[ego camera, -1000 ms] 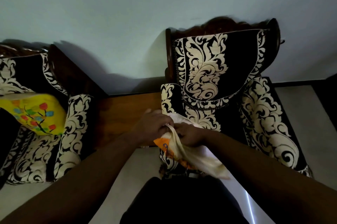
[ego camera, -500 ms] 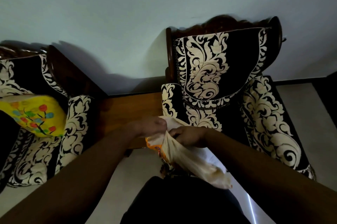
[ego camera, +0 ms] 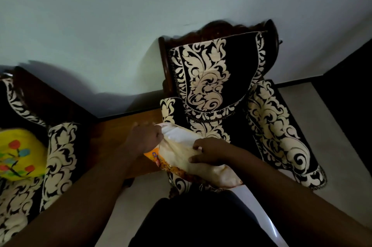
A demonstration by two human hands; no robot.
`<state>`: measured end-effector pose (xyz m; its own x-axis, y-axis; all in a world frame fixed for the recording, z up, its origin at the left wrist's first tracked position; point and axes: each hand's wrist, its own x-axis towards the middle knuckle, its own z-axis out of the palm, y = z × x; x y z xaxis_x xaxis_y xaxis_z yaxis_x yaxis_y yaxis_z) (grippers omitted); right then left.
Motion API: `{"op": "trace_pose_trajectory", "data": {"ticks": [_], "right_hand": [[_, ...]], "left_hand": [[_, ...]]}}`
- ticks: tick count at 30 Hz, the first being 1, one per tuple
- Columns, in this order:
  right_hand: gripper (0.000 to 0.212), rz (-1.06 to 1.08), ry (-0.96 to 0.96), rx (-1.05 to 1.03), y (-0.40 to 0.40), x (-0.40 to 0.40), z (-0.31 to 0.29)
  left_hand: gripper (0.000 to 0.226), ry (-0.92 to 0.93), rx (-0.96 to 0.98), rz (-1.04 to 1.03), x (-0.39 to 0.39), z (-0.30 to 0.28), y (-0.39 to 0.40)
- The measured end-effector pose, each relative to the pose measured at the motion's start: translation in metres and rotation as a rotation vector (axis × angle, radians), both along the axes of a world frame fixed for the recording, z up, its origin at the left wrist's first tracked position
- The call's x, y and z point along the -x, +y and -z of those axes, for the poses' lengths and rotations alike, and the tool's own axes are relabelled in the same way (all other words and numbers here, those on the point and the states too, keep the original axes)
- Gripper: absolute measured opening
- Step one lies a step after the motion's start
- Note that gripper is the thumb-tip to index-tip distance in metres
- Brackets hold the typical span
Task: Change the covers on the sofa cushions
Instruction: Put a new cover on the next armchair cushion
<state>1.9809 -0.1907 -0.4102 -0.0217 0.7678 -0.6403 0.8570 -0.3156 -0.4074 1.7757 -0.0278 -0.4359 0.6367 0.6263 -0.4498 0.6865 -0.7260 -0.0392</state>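
Head view, the only one I have, looks down over both arms at a cushion (ego camera: 181, 142) held in front of the body, above the front edge of a black armchair (ego camera: 221, 77) with a cream scroll pattern. I see the left hand (ego camera: 144, 139) with its fingers curled, bunching the cream cover (ego camera: 203, 168) at the cushion's top left edge, where white stuffing fabric shows at the opening. My right hand (ego camera: 209, 154) lies over the cover's middle, fingers bent and pressing down into the cloth; whether they pinch a fold or only push on it I cannot tell. I judge the split is deliberate: one hand keeps the mouth of the cover taut while the other works the cloth along the cushion. An orange printed face of the cover peeks out underneath, so the cream side may be its inside, though I cannot be sure. Whether the cover is coming off or going on is not clear from this moment.

At the left, a yellow cushion (ego camera: 18, 154) with a bright flower print rests on a second patterned chair (ego camera: 60, 156). Between the chairs stands a wooden side surface (ego camera: 120, 126).
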Motion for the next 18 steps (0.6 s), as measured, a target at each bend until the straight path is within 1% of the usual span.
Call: {"op": "trace_pose_trajectory", "data": {"ticks": [2,3,4,5,6,7,8,9,10,11,12,14,15,16,18], "right_hand": [[0.057,-0.001,-0.175,-0.041,-0.003,-0.001,-0.002],[0.052,0.026,-0.192,-0.061,-0.006,-0.001,-0.003],[0.045,0.065,-0.148,-0.092,-0.008,-0.001,-0.003],[0.037,0.116,-0.034,-0.122,-0.013,0.0,-0.006],[0.031,0.145,0.095,-0.153,-0.016,-0.001,-0.01],[0.031,0.14,0.192,-0.171,-0.019,-0.004,-0.012],[0.038,0.118,0.245,-0.161,-0.022,-0.01,-0.016],[0.047,0.089,0.254,-0.126,-0.024,-0.018,-0.017],[0.05,0.064,0.215,-0.08,-0.028,-0.028,-0.016],[0.051,0.042,0.141,-0.027,-0.031,-0.037,-0.012],[0.055,0.016,0.051,0.039,-0.036,-0.045,-0.006],[0.065,-0.049,-0.089,0.177,-0.046,-0.059,0.004],[0.066,-0.067,-0.101,0.216,-0.052,-0.064,0.008],[0.064,-0.073,-0.066,0.223,-0.056,-0.068,0.011],[0.05,0.003,0.119,0.164,-0.062,-0.073,0.012]], "left_hand": [[0.031,0.043,-0.041,0.025,-0.007,-0.007,0.0],[0.031,-0.004,-0.058,0.067,-0.015,-0.009,-0.003],[0.031,-0.099,-0.039,0.129,-0.024,-0.014,-0.008],[0.035,-0.224,0.057,0.207,-0.035,-0.016,-0.016],[0.039,-0.321,0.224,0.265,-0.047,-0.019,-0.025],[0.044,-0.327,0.398,0.296,-0.058,-0.022,-0.036],[0.051,-0.258,0.519,0.331,-0.068,-0.022,-0.045],[0.059,-0.168,0.554,0.37,-0.074,-0.019,-0.051],[0.066,-0.113,0.53,0.412,-0.078,-0.013,-0.055],[0.069,-0.101,0.496,0.429,-0.078,-0.006,-0.057],[0.065,-0.126,0.48,0.411,-0.076,-0.001,-0.057],[0.047,-0.158,0.483,0.351,-0.075,0.008,-0.059],[0.038,-0.151,0.485,0.341,-0.077,0.012,-0.062],[0.034,-0.121,0.479,0.341,-0.078,0.015,-0.066],[0.036,-0.027,0.443,0.372,-0.083,0.014,-0.076]]}}
